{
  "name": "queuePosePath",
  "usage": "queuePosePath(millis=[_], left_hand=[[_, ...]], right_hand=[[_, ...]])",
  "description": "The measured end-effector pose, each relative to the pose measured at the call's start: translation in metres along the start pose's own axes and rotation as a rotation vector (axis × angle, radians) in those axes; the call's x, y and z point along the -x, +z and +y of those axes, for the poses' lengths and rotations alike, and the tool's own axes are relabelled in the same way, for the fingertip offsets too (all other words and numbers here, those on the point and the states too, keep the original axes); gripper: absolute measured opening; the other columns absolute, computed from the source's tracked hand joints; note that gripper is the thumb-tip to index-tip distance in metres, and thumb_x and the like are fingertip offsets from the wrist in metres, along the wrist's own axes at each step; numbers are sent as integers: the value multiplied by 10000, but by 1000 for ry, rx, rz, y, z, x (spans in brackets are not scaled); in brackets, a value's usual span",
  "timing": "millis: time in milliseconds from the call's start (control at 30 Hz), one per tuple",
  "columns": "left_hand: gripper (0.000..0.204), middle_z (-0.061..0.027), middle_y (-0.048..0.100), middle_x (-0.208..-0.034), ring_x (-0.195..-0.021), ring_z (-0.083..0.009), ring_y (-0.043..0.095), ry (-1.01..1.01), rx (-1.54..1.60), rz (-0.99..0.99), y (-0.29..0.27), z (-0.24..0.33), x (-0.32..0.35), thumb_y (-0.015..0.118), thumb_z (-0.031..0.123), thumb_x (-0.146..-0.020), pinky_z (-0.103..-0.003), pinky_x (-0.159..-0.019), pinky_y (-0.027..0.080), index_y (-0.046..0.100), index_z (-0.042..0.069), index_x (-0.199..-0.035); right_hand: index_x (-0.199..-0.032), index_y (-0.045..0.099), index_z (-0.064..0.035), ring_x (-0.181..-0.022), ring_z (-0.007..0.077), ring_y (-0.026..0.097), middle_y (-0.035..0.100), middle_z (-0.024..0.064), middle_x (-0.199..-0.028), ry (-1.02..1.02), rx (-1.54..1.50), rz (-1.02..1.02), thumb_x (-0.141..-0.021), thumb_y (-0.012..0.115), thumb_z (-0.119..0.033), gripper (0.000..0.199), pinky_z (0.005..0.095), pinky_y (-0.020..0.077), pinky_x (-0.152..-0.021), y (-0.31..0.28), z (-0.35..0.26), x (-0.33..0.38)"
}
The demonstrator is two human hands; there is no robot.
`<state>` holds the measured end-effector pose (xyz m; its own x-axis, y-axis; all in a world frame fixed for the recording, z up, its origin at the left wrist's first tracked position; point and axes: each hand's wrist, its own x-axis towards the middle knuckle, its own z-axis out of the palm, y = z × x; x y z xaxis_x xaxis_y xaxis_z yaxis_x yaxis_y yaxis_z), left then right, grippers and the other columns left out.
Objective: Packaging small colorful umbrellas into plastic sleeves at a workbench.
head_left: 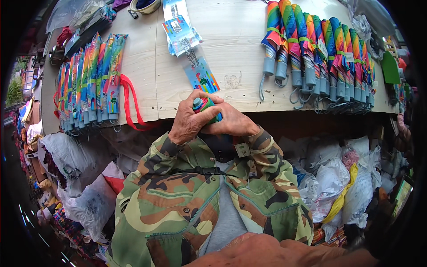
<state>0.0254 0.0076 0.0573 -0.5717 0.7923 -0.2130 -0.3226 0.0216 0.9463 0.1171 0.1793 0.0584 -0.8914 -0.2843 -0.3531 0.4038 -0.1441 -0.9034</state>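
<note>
A folded rainbow umbrella [205,105] stands nearly end-on between my hands at the table's front edge, its grey-blue tip upward. My left hand [189,116] is wrapped round it, thumb across the near side. From the other side my right hand [232,118] closes on the same umbrella; its lower part is hidden. A small tag [242,150] hangs below my right wrist. Just beyond my hands lies a stack of printed clear-and-blue plastic sleeves [201,73]. Rolled umbrellas [307,49] with green straps and grey-blue handles lie at the right, and sleeved umbrellas [91,80] at the left.
A red ribbon [126,100] trails over the front edge beside the sleeved umbrellas. At the back are a bowl [145,6] and plastic bags [78,15]. Stuffed white bags [91,204] crowd the floor at my left, with more bags [331,182] at my right under the table [235,40].
</note>
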Motion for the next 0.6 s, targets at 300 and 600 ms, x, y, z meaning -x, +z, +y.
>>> queuePosePath(millis=[300,600], left_hand=[[553,-56,702,-839,-741,-136,638,116,-347,463,-38,-22,-38,771,508,-1027,-312,-685,518,691,-37,-1078],[683,-185,632,-1161,-1103,-366,610,627,-1473,212,-9,-64,-26,853,470,-881,-512,-1019,501,642,-45,-1276]], right_hand=[[-1149,624,15,-849,497,712,732,288,-933,127,553,438,-876,817,-302,461,522,559,-777,-8,48,37],[-1345,658,62,-816,156,659,740,115,-963,76,185,746,-877,851,-209,574,333,568,-777,-23,67,81]])
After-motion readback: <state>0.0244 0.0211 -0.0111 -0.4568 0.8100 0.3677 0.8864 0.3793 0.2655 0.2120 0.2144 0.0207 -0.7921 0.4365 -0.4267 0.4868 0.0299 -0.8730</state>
